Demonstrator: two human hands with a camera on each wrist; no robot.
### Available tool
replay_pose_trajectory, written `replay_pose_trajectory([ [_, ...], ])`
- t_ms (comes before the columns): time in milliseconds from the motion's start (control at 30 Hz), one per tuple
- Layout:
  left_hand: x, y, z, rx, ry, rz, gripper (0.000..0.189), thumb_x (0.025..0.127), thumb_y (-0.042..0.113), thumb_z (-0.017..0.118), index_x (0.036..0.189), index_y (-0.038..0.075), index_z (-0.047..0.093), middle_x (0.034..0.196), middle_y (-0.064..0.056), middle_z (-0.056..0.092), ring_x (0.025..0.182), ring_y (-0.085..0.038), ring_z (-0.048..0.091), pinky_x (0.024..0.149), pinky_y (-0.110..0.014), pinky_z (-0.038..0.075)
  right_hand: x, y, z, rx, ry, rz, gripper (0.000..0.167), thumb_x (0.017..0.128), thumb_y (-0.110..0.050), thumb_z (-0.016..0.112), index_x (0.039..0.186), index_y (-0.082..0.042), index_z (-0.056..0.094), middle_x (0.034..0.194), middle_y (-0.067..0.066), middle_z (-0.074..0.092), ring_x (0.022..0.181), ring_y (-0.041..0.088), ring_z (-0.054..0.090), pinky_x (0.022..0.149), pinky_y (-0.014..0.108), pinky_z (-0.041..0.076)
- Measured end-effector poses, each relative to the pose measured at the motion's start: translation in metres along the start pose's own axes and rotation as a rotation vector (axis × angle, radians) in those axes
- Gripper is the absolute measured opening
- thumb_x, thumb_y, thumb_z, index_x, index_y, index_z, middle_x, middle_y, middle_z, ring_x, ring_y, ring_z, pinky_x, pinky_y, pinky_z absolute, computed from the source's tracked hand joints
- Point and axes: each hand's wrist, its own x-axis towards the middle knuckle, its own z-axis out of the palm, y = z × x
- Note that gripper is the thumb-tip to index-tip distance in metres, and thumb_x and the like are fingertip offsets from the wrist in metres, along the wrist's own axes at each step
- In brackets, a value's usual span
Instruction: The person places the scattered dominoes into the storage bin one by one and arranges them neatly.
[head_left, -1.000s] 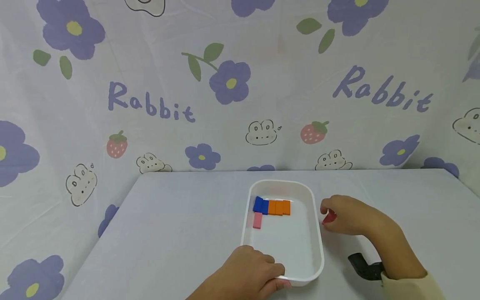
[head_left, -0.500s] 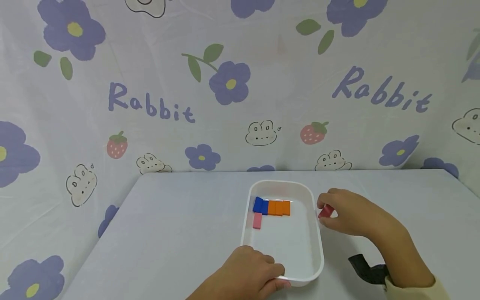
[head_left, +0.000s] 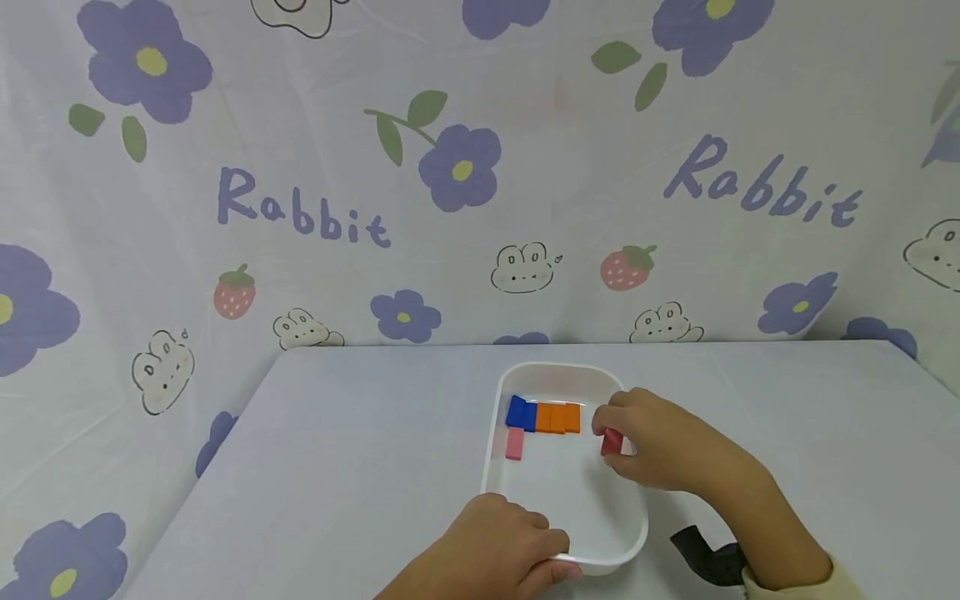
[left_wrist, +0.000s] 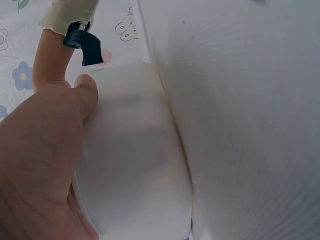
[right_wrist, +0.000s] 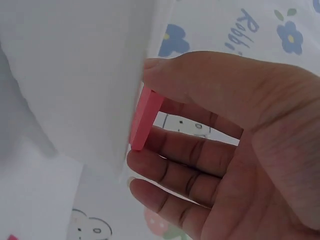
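A white plastic tray (head_left: 551,500) lies on the table, and my left hand (head_left: 506,546) grips its near rim. In the left wrist view the thumb presses the tray's outer wall (left_wrist: 132,175). My right hand (head_left: 660,437) is over the tray's right side, pinching a pinkish-red rectangular block (head_left: 612,442) between thumb and fingers. The right wrist view shows that block (right_wrist: 145,120) edge-on. Inside the tray, two blue blocks (head_left: 517,413) and three orange blocks (head_left: 557,418) form a row near the far end. A lighter pink block (head_left: 514,444) lies just below the blue ones.
A white table (head_left: 360,467) extends around the tray. Behind it hangs a patterned cloth (head_left: 555,167) with flowers and rabbits. A black curved wrist mount (head_left: 705,554) sticks out from the right forearm. A pink corner (right_wrist: 12,237) shows at the right wrist view's edge.
My right hand has moved left with the pinkish-red block, from beside the tray to over its right side. The left hand and the blocks in the tray have stayed put.
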Motion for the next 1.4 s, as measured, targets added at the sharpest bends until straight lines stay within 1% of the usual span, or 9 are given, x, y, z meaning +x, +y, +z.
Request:
replay_pose_trajectory([
  [167,0.000,0.000,0.000,-0.022,-0.006,-0.003,0.035,0.106,0.048,0.044,0.088,0.026,0.065,0.064,0.017,0.044,0.053,0.003,0.038,0.050,-0.016,0.027,0.004,-0.006,0.008,-0.012,-0.021,-0.016,0.021,0.080,-0.014,0.085,0.096,-0.018,0.071,0.083,-0.009,0.058,0.082,0.014,0.054,0.075,0.033,0.056],
  [400,0.000,-0.001,0.001,-0.007,0.040,0.007,0.034,0.105,0.047,0.047,0.084,0.026,0.063,0.064,0.018,0.045,0.053,0.004,0.036,0.049,-0.015,0.025,0.006,-0.010,0.016,-0.004,-0.028,-0.036,0.022,0.080,-0.014,0.085,0.097,-0.016,0.072,0.084,-0.009,0.059,0.082,0.014,0.054,0.078,0.035,0.056],
  [567,-0.002,0.000,0.002,0.013,0.070,0.014,0.033,0.105,0.046,0.049,0.081,0.026,0.062,0.063,0.018,0.044,0.053,0.004,0.035,0.048,-0.016,0.024,0.009,-0.010,0.022,0.000,-0.032,-0.075,0.019,0.080,-0.012,0.083,0.094,-0.015,0.071,0.081,-0.010,0.056,0.081,0.014,0.051,0.078,0.037,0.055],
  [733,-0.001,-0.001,0.002,-0.003,0.043,0.004,0.033,0.105,0.047,0.047,0.084,0.027,0.063,0.064,0.017,0.044,0.053,0.003,0.037,0.049,-0.016,0.025,0.011,-0.010,0.030,-0.009,-0.036,-0.079,0.019,0.079,-0.010,0.082,0.092,-0.016,0.069,0.080,-0.010,0.054,0.080,0.014,0.049,0.074,0.034,0.053],
  [800,-0.001,-0.001,0.003,0.001,0.047,0.006,0.033,0.105,0.047,0.047,0.083,0.027,0.062,0.064,0.017,0.043,0.053,0.003,0.037,0.049,-0.016,0.024,0.012,-0.011,0.034,-0.020,-0.041,-0.075,0.019,0.079,-0.009,0.083,0.091,-0.016,0.069,0.080,-0.010,0.054,0.080,0.014,0.049,0.073,0.033,0.052],
  [967,-0.002,-0.001,0.004,0.054,0.124,0.033,0.033,0.103,0.045,0.052,0.077,0.025,0.057,0.063,0.016,0.043,0.052,0.002,0.036,0.048,-0.017,0.021,0.017,-0.014,0.044,-0.050,-0.057,-0.059,0.019,0.079,-0.011,0.085,0.090,-0.016,0.070,0.077,-0.009,0.053,0.077,0.012,0.049,0.070,0.030,0.051],
  [1067,-0.003,-0.001,0.005,0.073,0.148,0.039,0.034,0.103,0.045,0.053,0.076,0.024,0.056,0.062,0.015,0.043,0.052,0.001,0.035,0.048,-0.017,0.020,0.019,-0.016,0.050,-0.067,-0.061,-0.057,0.019,0.079,-0.012,0.086,0.090,-0.015,0.071,0.076,-0.009,0.053,0.074,0.012,0.049,0.069,0.029,0.051],
  [1300,-0.002,-0.002,0.005,0.062,0.127,0.034,0.034,0.104,0.046,0.051,0.077,0.025,0.057,0.064,0.016,0.045,0.054,0.002,0.039,0.048,-0.017,0.022,0.022,-0.019,0.057,-0.079,-0.065,-0.080,0.022,0.077,-0.014,0.088,0.088,-0.015,0.070,0.076,-0.009,0.052,0.073,0.011,0.048,0.070,0.029,0.051],
  [1400,-0.001,-0.002,0.005,0.043,0.099,0.033,0.034,0.104,0.046,0.050,0.079,0.025,0.058,0.064,0.017,0.044,0.054,0.002,0.040,0.049,-0.016,0.024,0.022,-0.020,0.058,-0.070,-0.066,-0.088,0.023,0.076,-0.015,0.088,0.089,-0.016,0.069,0.079,-0.009,0.054,0.075,0.011,0.049,0.074,0.031,0.053],
])
